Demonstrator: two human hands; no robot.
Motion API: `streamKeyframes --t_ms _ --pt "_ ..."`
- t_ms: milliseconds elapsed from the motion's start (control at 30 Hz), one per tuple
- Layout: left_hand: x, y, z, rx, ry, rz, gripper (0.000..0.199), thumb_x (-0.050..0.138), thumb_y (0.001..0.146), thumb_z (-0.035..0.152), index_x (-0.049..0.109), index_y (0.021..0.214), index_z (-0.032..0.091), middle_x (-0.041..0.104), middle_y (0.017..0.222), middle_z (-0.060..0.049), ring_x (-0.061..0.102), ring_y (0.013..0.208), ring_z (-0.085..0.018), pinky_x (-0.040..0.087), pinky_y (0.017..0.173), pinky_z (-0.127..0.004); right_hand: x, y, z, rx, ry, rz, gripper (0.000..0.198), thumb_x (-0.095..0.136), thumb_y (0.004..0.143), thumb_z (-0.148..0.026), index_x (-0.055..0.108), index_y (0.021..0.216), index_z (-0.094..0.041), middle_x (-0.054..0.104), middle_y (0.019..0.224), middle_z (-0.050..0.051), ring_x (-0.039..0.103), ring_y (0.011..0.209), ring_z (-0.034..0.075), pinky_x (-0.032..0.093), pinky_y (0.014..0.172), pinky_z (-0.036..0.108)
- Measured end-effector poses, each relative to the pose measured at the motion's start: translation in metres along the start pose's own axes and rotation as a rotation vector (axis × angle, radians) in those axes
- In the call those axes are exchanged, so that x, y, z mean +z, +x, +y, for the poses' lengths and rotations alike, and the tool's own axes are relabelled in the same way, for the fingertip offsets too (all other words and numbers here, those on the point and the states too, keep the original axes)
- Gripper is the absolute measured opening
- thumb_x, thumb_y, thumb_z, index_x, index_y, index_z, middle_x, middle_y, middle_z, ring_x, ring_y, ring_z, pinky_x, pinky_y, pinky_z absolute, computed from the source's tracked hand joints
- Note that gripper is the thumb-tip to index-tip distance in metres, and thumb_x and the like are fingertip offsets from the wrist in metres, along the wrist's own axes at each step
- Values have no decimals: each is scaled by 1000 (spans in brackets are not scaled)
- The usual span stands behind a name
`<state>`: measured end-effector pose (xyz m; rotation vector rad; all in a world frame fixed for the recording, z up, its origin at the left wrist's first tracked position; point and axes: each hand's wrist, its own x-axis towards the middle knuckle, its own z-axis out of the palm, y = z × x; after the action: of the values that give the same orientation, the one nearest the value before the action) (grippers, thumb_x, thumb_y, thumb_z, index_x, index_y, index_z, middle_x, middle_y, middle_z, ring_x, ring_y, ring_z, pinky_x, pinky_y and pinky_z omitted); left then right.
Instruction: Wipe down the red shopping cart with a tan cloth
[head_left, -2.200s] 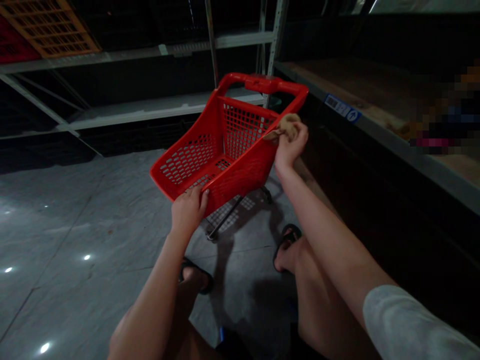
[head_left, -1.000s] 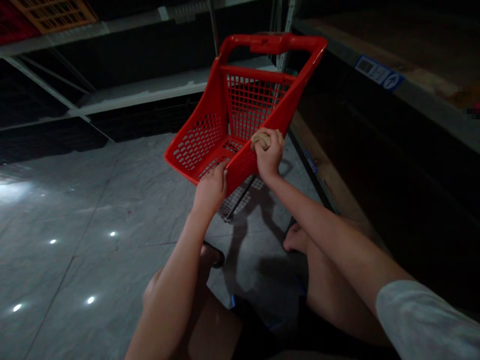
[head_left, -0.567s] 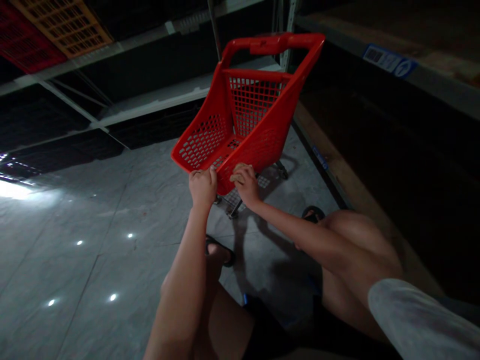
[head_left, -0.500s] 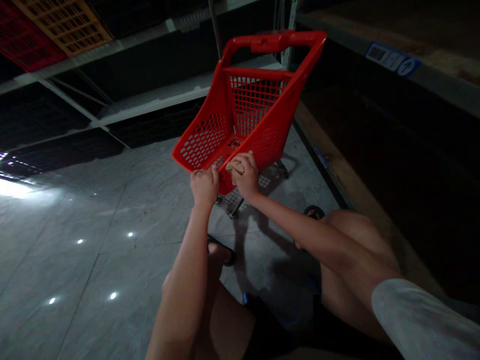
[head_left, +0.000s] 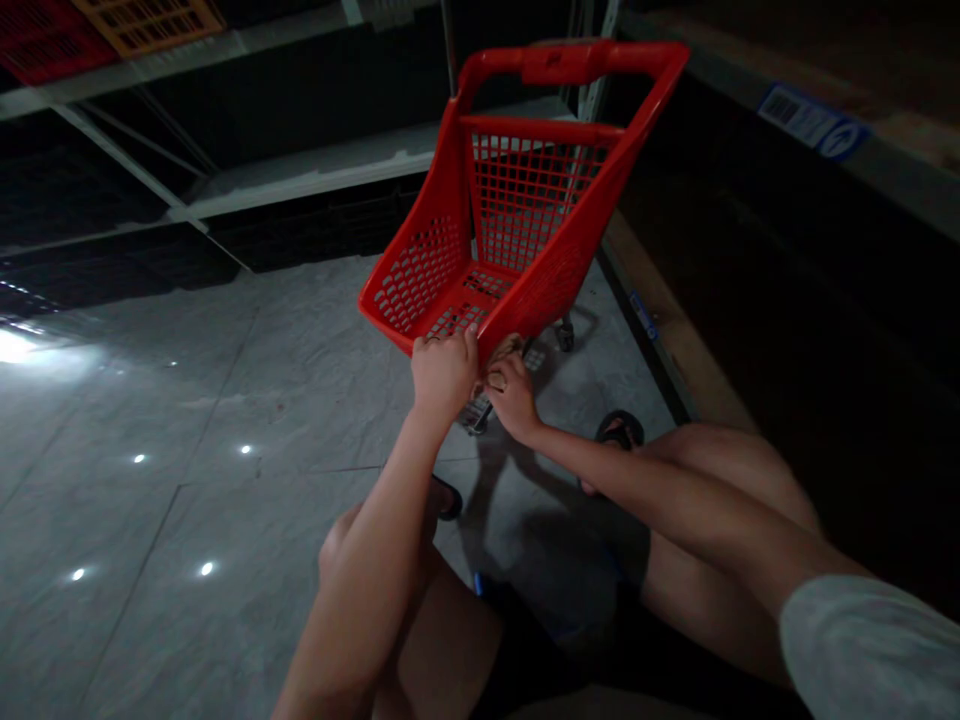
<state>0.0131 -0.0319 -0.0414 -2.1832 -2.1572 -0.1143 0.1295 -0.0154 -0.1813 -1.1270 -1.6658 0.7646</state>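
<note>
A red plastic shopping cart with lattice walls stands just in front of me, its basket empty. My left hand is closed over the cart's near rim, thumb lying on top. Bunched in my right hand is a tan cloth, pressed against the outer face of the near corner, just below the rim. The fingers of my right hand are curled round the cloth, and part of it is hidden by them. Small wheels show under the basket.
Dark shelving with a white frame runs behind the cart, holding a yellow crate and a red crate. At right, another shelf carries a blue-and-white label. The grey tiled floor reflects several lights. My knees and sandals are close below.
My right hand has moved with the cloth from the top of the rim down onto the corner's outer side. My left hand still grips the rim. The view has shifted slightly.
</note>
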Motion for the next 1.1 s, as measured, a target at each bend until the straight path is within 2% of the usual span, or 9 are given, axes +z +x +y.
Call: streamKeyframes --t_ms 133,233,400,533,600,700,833,967,1100 --pt "-8 -4 4 29 -114 -24 55 29 114 38 77 104 14 80 94 -16 76 88 -27 50 81 -37 -48 39 -32 -190 -9 206 25 63 80 -9 64 97 -27 63 107 4 61 112 24 48 117 51" --pt "-9 2 -22 85 -254 10 50 37 112 45 78 105 17 81 100 -12 75 94 -24 50 85 -35 -75 55 -43 -283 -35 236 27 61 82 -9 64 100 -29 62 113 4 60 118 24 47 117 51" --pt "3 5 -75 189 -390 1 32 64 100 52 82 101 26 83 103 -5 73 103 -23 46 104 -39 -69 19 -15 -212 -114 36 25 68 77 -11 58 94 -27 59 107 5 61 109 25 56 102 47" --pt "10 0 -84 135 -360 14 29 67 98 52 83 94 28 83 99 -4 73 101 -24 46 106 -41 -53 -6 3 -115 -127 -124 25 71 75 -9 55 85 -25 58 100 5 63 94 24 60 87 42" --pt "10 0 -83 110 -351 31 32 65 100 52 83 91 27 83 97 -6 73 98 -24 47 104 -41 -57 -3 -6 -165 -83 -80 20 70 80 -11 58 86 -25 59 101 5 64 96 23 59 89 42" --pt "12 3 -79 85 -341 44 33 66 99 51 84 89 26 82 93 -7 74 93 -23 49 98 -40 -72 14 -33 -336 -31 9 12 70 89 -21 63 96 -28 63 112 5 64 110 24 56 101 45" --pt "17 13 -66 57 -329 78 34 69 97 53 85 91 24 82 90 -7 74 88 -22 49 95 -39 -79 33 -49 -482 -108 -36 7 65 97 -27 67 101 -32 67 119 3 62 114 23 53 105 44" --pt "23 26 -35 -11 -265 124 47 66 97 62 86 93 20 81 86 -10 74 86 -25 48 93 -40 -69 35 -20 -507 -302 -16 16 55 100 -20 69 99 -27 69 115 5 61 108 25 52 104 48" --pt "26 39 4 -64 -223 166 50 60 100 62 85 89 19 81 85 -12 75 87 -27 47 91 -40 -71 27 26 -363 -398 -63 18 54 99 -16 71 95 -23 70 110 9 61 110 27 51 105 48"
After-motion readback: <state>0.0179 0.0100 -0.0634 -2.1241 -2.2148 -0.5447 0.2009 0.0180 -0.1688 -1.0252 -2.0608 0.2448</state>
